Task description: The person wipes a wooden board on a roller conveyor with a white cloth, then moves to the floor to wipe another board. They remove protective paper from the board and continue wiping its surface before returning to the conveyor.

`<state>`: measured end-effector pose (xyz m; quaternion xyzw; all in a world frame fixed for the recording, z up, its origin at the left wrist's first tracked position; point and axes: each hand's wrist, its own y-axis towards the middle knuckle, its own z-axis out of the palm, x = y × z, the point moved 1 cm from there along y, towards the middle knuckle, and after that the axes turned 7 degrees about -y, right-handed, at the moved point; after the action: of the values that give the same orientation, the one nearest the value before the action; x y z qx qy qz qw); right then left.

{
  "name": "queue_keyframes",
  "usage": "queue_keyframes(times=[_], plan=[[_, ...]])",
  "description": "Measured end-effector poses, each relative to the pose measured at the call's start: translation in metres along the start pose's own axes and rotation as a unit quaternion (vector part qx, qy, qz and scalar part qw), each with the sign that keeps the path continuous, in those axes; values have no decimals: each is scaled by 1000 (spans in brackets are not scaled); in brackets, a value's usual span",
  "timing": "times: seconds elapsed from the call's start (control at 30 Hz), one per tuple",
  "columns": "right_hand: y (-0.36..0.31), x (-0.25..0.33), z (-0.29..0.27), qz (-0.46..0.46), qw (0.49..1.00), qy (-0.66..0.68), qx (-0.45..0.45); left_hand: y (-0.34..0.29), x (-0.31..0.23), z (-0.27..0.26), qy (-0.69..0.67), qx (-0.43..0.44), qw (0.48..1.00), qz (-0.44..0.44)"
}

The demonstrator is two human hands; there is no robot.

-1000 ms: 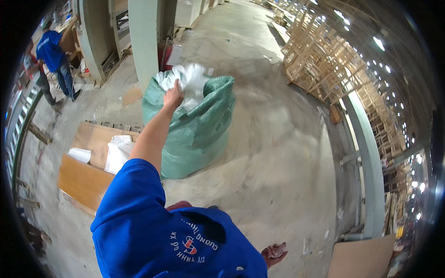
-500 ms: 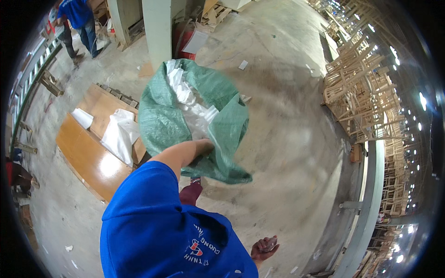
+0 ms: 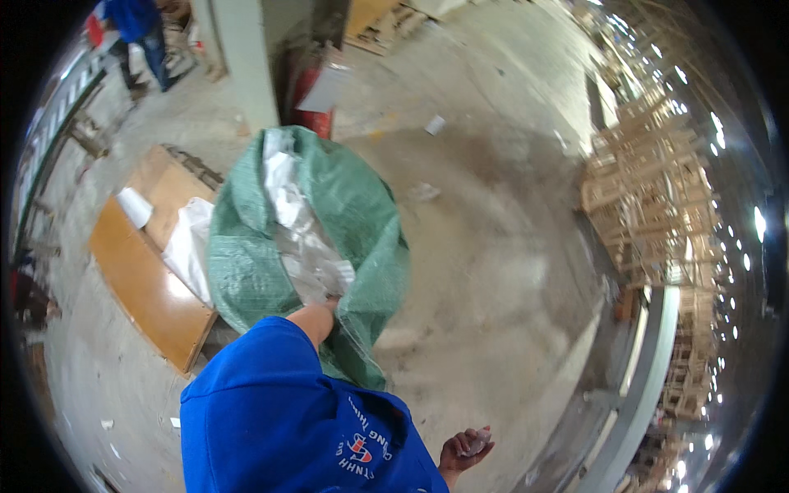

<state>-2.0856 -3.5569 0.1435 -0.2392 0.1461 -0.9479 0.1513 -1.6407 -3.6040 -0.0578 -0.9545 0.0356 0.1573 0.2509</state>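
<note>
A large green woven sack (image 3: pixel 246 246) stands gaping in front of me, with crumpled white plastic sheeting (image 3: pixel 300 218) inside it. My left hand (image 3: pixel 331 304) is closed on the sack's near rim; a fold of the sack hides most of its fingers. Out to the lower right, over the floor, my right hand (image 3: pixel 465 452) is closed around a small, clear, crumpled piece that looks like plastic film (image 3: pixel 474 442). It is well apart from the sack.
Left of the sack lie brown wooden panels (image 3: pixel 144 283) with white sheeting (image 3: pixel 191 242) on them. Behind it are a pillar (image 3: pixel 246 66) and a red object (image 3: pixel 316 103). Wooden frames (image 3: pixel 649 189) are stacked along a rail (image 3: pixel 649 370) at right. Two people (image 3: pixel 136 33) stand far left.
The sack and my left hand have shifted left and closer to my body in the view. The sack's near corner now hangs lower. My right hand still holds the clear piece, slightly higher.
</note>
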Motion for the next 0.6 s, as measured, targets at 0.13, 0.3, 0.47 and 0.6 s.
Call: queue_keyframes(times=[0.13,0.3,0.47,0.6], plan=[[58,4,-27,134,990,23,32,-25,0,-13,-18,-37,996,-81],[144,-2,4,207,977,-21,43,-43,-25,-40,-30,-77,985,-151],[250,18,32,318,923,-124,177,-63,-62,-51,-23,-130,966,-224],[296,21,54,354,886,-38,298,-83,-78,-42,7,-219,931,-292]])
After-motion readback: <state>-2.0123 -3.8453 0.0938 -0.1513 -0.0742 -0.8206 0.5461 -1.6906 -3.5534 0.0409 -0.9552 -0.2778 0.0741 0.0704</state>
